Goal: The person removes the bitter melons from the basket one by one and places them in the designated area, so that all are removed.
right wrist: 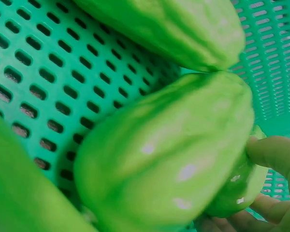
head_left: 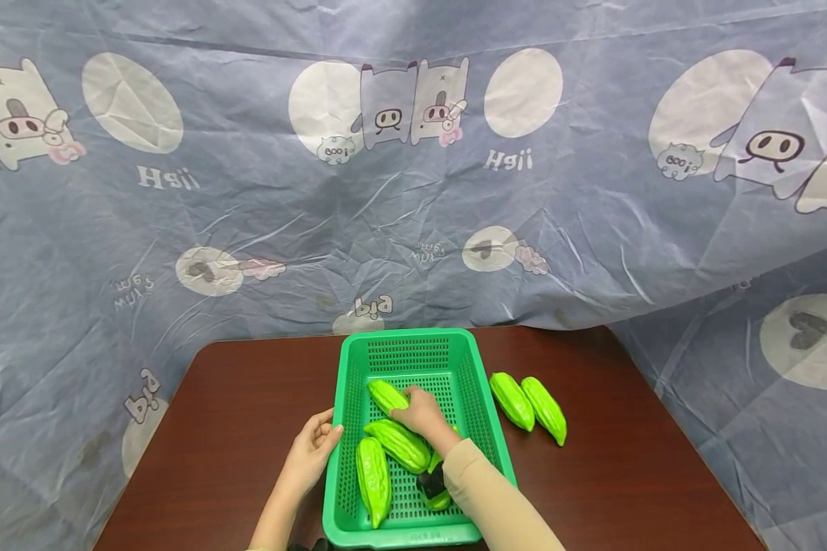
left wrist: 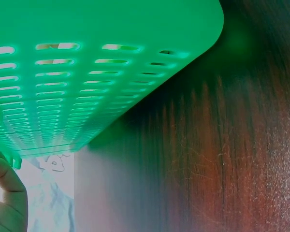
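Observation:
A green plastic basket (head_left: 344,490) stands on the table with several bitter gourds lying in it. My left hand (head_left: 310,451) grips the basket's left rim, the thumb near its top edge; the left wrist view shows only a bent finger (left wrist: 9,193) beside the basket wall (left wrist: 87,29). Inside the basket, my right hand (head_left: 423,417) holds a bitter gourd (head_left: 386,394) by its near end. Just below it lie a second bitter gourd (head_left: 400,445) and a third one (head_left: 374,482). My right forearm partly hides more gourd (head_left: 441,501) at the right side.
Two more bitter gourds, one (head_left: 513,401) beside the other (head_left: 544,411), lie on the brown table (head_left: 613,474) right of the basket. A patterned grey-blue cloth (head_left: 386,229) hangs behind the table and along its sides.

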`<state>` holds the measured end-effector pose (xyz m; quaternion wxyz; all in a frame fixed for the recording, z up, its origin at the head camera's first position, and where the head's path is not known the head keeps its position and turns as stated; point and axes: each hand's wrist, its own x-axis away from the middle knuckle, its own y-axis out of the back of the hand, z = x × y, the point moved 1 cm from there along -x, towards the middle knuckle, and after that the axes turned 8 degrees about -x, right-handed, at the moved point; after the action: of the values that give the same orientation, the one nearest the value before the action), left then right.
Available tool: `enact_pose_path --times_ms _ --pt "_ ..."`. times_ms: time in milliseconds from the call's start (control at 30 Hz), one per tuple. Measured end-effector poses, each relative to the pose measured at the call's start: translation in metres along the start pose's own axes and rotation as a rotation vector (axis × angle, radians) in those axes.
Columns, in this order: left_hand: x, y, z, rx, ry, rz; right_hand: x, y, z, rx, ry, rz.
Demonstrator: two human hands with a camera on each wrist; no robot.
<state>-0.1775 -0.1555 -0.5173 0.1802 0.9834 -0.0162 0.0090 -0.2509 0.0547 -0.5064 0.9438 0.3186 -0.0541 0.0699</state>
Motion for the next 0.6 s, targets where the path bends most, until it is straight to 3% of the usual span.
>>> enact_pose_path --times_ms 300,600 --pt "0.002 0.002 0.0 -0.033 0.015 0.003 0.003 0.028 0.017 -0.04 0.041 -0.049" --pt "0.001 0.001 0.0 -0.023 0.018 0.003 0.007 0.067 0.029 -0.11 0.009 -0.107"
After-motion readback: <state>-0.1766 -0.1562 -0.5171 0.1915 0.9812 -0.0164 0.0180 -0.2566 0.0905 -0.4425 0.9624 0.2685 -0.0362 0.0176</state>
